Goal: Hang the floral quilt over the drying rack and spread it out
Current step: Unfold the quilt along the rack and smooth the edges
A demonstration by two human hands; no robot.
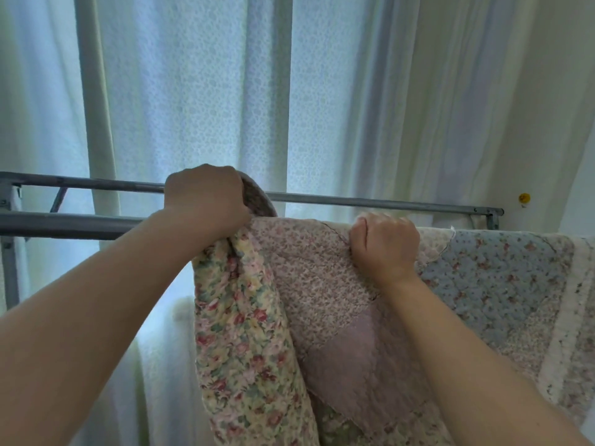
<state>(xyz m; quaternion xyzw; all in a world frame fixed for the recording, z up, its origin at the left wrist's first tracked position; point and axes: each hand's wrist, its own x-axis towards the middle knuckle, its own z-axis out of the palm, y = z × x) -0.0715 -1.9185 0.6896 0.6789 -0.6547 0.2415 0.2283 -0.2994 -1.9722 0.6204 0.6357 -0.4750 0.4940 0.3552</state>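
Where the drying rack (74,223) enters at the left edge, its two grey metal bars run bare — a nearer, thicker one and a thinner one behind it — with a pale sheer curtain (199,91) hanging beyond them over a bright window. Moving right, the left hand (206,201) is raised to the level of the bars, its fingers (236,191) curled tightly closed around a bunched fold of the floral quilt (322,300); a rounded edge of the fabric pokes up just past the knuckles, between the two bars. Below that fist the quilt's yellow, rose-printed side falls in a long twisted fold. Next comes a pinkish small-flowered patch and a plain mauve one, draped down the near side of the front bar. The right hand (384,244) sits at the top of this section, knuckles up, fingers clenched on a pinch of the quilt right at the bar. Further right the quilt lies flatter over the rack — a blue flowered patch and a cream border reach the frame's edge. Behind it the rear bar ends at a bracket, and a small yellow pin (524,198) sits on the cream wall.
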